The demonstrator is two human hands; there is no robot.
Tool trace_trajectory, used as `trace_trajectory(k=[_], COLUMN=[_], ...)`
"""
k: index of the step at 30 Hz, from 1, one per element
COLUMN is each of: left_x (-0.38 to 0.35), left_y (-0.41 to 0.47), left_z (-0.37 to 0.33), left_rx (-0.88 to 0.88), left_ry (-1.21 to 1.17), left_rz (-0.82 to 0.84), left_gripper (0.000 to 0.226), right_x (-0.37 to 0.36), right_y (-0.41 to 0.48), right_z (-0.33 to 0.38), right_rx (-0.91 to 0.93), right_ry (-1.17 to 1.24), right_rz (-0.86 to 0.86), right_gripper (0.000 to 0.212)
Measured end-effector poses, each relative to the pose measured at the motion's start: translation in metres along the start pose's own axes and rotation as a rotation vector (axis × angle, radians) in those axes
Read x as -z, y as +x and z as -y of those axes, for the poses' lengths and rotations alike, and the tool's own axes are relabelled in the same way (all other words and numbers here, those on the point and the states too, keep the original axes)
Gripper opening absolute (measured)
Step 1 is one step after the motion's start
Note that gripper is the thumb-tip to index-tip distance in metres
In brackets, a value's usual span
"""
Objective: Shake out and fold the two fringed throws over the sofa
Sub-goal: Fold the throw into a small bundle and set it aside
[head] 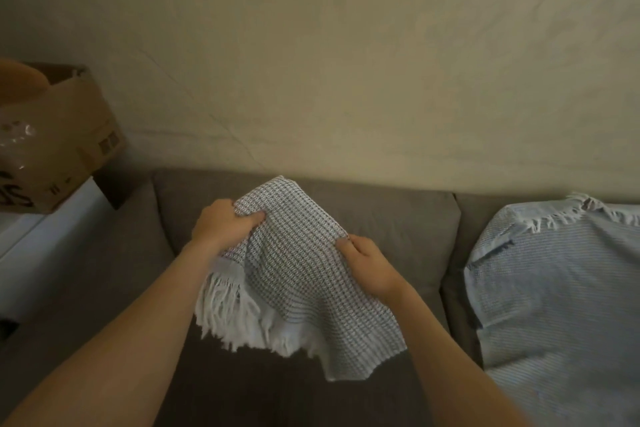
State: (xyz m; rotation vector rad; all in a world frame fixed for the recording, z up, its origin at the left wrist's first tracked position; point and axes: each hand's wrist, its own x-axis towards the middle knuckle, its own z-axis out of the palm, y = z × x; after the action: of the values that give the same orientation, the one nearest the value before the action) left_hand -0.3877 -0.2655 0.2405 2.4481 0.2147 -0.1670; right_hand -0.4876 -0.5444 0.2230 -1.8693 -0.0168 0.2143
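your left hand (221, 224) and right hand (367, 263) each grip the grey throw (294, 253), mid-fold; next, likely drape it over the sofa (381, 218).

Dim beige wall (346, 62) behind, cardboard box (65, 149) on a white surface (52, 229) at left.

Blue throw (561, 288) cut off at right.

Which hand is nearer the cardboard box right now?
Left. The left hand grips the grey throw on the side toward the cardboard box; the right hand holds the throw's opposite edge, farther from it.
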Motion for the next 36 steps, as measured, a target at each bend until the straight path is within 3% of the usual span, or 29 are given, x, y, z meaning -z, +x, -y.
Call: trace_trajectory(k=[4, 6, 8, 10, 12, 14, 16, 19, 21, 24, 26, 32, 36], left_x=[-0.013, -0.026, -0.037, -0.038, -0.039, -0.040, -0.041, -0.044, -0.047, -0.052, -0.051, -0.033, -0.032], left_y=[-0.011, -0.016, -0.020, -0.031, -0.040, -0.047, -0.050, -0.047, -0.043, -0.043, -0.045, -0.039, -0.034], left_z=[0.013, 0.012, 0.000, -0.025, -0.041, -0.046, -0.048, -0.050, -0.052, -0.055, -0.053, -0.048, -0.039], left_rx=[-0.002, -0.155, -0.435, -0.611, -0.611, -0.555, -0.555, -0.695, -0.770, -0.796, -0.803, -0.793, -0.591], left_ry=[-0.005, -0.003, 0.022, 0.095, 0.151, 0.221, 0.336, 0.490, 0.517, 0.421, 0.355, 0.474, 0.603], left_rz=[0.058, 0.013, 0.071, 0.297, 0.591, 0.726, 0.681, 0.610, 0.560, 0.507, 0.453, 0.207, 0.127], left_gripper=[0.058, 0.074, 0.098, 0.102, 0.101, 0.115, 0.124, 0.122, 0.100, 0.045, 0.034, 0.036, 0.037], right_x=[-0.002, -0.004, -0.010, -0.016, -0.018, -0.014, -0.008, -0.002, 0.003, 0.017, 0.029, 0.043, 0.041], right_y=[0.008, 0.010, 0.011, 0.013, 0.011, 0.007, 0.002, -0.001, -0.002, -0.002, 0.001, -0.003, 0.000], right_z=[0.007, 0.009, 0.010, 0.012, 0.013, 0.017, 0.019, 0.016, 0.015, 0.018, 0.011, -0.035, -0.042], right_rx=[0.158, 0.236, 0.278, 0.298, 0.312, 0.322, 0.335, 0.296, 0.246, 0.087, -0.011, -0.082, -0.041], right_ry=[-0.228, -0.329, -0.397, -0.437, -0.421, -0.392, -0.365, -0.335, -0.363, -0.447, -0.548, -0.823, -0.750], right_rz=[-0.055, -0.024, 0.030, 0.073, 0.081, 0.070, 0.061, 0.065, 0.082, 0.217, 0.330, 0.282, 0.103], right_gripper=[0.040, 0.042, 0.044, 0.043, 0.041, 0.045, 0.049, 0.043, 0.040, 0.039, 0.041, 0.019, 0.006])
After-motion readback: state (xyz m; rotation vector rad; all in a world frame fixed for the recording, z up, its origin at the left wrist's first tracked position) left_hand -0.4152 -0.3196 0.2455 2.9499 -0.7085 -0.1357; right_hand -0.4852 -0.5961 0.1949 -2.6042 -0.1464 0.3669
